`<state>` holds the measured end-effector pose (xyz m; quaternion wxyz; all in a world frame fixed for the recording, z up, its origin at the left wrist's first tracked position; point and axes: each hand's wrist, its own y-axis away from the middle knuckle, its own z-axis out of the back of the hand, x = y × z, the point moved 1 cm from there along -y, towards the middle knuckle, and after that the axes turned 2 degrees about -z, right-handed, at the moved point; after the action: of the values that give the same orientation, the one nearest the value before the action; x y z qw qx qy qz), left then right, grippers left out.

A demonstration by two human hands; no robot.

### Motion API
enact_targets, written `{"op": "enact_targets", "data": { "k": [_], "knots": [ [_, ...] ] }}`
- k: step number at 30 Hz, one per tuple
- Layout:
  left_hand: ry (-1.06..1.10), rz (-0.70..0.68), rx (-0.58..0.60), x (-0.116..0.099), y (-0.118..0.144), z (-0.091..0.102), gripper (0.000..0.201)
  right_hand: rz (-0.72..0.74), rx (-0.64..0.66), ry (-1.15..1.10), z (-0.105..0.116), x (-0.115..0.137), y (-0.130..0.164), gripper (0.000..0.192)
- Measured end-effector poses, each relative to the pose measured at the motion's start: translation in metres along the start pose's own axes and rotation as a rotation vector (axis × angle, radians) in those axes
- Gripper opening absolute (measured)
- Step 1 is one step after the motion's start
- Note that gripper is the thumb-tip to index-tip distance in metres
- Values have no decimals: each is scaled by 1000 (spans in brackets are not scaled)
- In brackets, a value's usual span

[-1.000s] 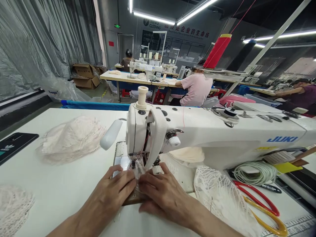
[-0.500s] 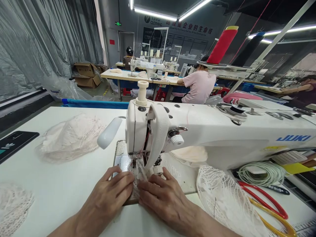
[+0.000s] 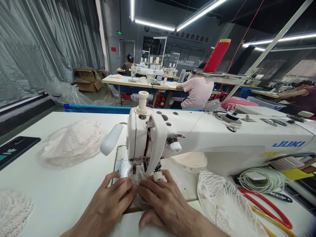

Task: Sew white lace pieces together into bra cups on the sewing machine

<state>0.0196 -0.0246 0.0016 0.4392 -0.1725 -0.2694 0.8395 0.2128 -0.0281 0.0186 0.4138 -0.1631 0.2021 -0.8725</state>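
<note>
A white JUKI sewing machine (image 3: 222,138) stands across the white table (image 3: 61,194). Under its needle lies a small piece of white lace (image 3: 138,172). My left hand (image 3: 111,200) presses the lace flat from the left, fingers together. My right hand (image 3: 165,200) presses it from the right, fingertips meeting the left hand just in front of the presser foot. Most of the lace is hidden under my fingers.
A pile of white lace pieces (image 3: 71,143) lies at the left, more lace (image 3: 224,200) at the right, another heap (image 3: 12,210) at the near left. A black phone (image 3: 14,149) lies at the left edge. Red and yellow hoops (image 3: 269,207) and coiled cord (image 3: 261,179) lie right. Other people sew behind.
My view has tilted slightly, so the machine and my hands sit lower in the picture. Both hands stay pressed on the lace at the needle, drawn a little nearer to me.
</note>
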Motion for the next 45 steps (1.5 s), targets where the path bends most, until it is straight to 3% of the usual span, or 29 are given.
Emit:
{"op": "enact_targets", "data": {
  "k": [5, 11, 18, 25, 28, 32, 36, 45],
  "knots": [
    [-5, -11, -30, 11, -6, 1, 29, -84, 1, 52, -11, -8, 0, 64],
    [-23, 35, -42, 16, -15, 6, 32, -98, 50, 58, -7, -11, -6, 69],
    [-69, 6, -14, 12, -9, 5, 30, -76, 59, 96, -4, -9, -3, 62],
    [-45, -7, -39, 20, 4, -5, 34, 5, -54, 24, -6, 2, -1, 58],
    [-50, -6, -50, 21, 4, -7, 35, -2, -97, 20, -9, 2, -2, 61],
    [-103, -41, -37, 19, 1, -3, 26, -7, -55, 84, -10, 3, -3, 60],
    [-77, -11, -41, 18, -2, 2, 26, -37, -18, 121, -7, 5, -4, 56],
    [-66, 67, -116, 16, 0, 5, 26, -119, -86, 90, -10, 0, -5, 47]
  ]
}}
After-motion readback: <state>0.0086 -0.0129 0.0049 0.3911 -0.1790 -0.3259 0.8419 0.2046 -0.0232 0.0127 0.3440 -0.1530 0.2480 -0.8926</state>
